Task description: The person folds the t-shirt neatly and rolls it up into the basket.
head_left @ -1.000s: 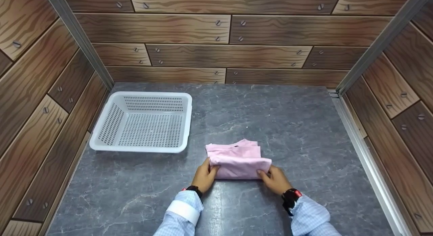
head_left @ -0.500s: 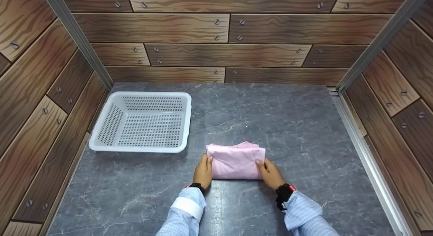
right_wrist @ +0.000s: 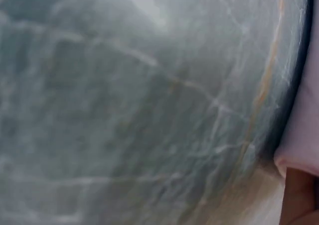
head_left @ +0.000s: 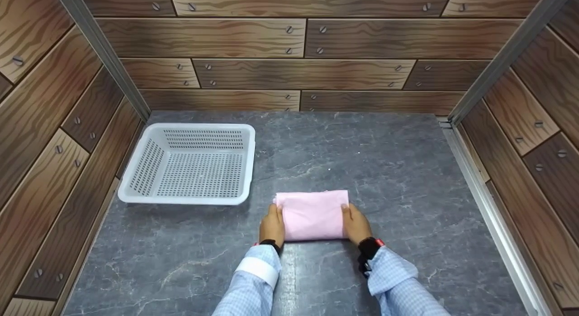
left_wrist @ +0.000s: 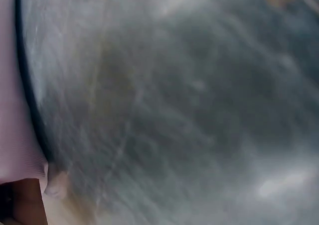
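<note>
A pink garment point(head_left: 313, 214), folded into a compact rectangle, lies on the marbled grey tabletop in front of the person. My left hand point(head_left: 272, 225) grips its left side with the thumb on top, and my right hand point(head_left: 357, 224) grips the right side likewise. The other fingers are mostly hidden by the cloth. In the left wrist view a pink cloth edge point(left_wrist: 15, 110) runs down the left border, with a bit of hand below it. The right wrist view has the cloth edge point(right_wrist: 304, 120) along its right border.
A white perforated plastic basket point(head_left: 251, 171) stands at the back left of the tabletop point(head_left: 384, 171). Wood-patterned panels point(head_left: 249, 74) enclose the left, back and right sides, with metal rails at the corners and along the right edge.
Both hands have moved the front flap of the garment away from the person and laid it over the back part, which is now covered. The right hand has also shifted slightly left.
</note>
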`<state>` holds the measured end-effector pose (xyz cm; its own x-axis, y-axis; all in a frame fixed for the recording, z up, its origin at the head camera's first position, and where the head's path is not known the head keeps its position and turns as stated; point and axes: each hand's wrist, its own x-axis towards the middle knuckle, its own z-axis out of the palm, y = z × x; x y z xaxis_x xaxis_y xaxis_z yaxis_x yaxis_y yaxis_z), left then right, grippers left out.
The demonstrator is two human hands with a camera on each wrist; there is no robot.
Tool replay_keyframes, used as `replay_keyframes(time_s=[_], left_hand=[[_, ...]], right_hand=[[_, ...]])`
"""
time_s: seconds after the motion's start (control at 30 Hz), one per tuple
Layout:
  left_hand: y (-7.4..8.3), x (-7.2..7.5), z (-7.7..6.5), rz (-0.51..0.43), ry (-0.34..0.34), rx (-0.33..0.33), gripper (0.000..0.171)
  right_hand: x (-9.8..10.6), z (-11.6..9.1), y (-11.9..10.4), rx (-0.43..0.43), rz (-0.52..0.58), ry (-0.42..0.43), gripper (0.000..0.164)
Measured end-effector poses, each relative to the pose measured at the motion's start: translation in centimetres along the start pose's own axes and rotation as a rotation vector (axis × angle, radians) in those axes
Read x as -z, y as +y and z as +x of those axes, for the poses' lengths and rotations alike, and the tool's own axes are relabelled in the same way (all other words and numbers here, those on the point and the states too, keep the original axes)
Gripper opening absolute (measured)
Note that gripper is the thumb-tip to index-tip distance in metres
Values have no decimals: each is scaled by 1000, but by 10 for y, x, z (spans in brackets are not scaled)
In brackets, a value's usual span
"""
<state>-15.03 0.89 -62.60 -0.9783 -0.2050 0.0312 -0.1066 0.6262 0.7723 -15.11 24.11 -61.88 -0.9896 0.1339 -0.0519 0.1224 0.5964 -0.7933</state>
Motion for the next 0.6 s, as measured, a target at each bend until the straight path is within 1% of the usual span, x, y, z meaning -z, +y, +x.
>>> replay_keyframes(time_s=[0.07,0.17,0.3,0.4,0.5,0.6], left_hand=[[-1,-1,1,7,13,12,21],[-4,-2,1,1,12,31,20],[-6,-3,1,-34,8,43,20],[-7,-5,1,-49,8,44,29],[-6,-5,1,-33,1,63,39],[-5,-4,3,-9,-12,85,45]], right_hand=[[-1,1,-2,-21,-19,14,30],[-3,2,-4,-50,-38,26,31],[-4,2,-5,-92,-51,31,33],[-4,3,-6,-110,-66,35,35],[-4,4,-7,-125,-97,44,35],[-4,5,-10,-147,-126,48,34]])
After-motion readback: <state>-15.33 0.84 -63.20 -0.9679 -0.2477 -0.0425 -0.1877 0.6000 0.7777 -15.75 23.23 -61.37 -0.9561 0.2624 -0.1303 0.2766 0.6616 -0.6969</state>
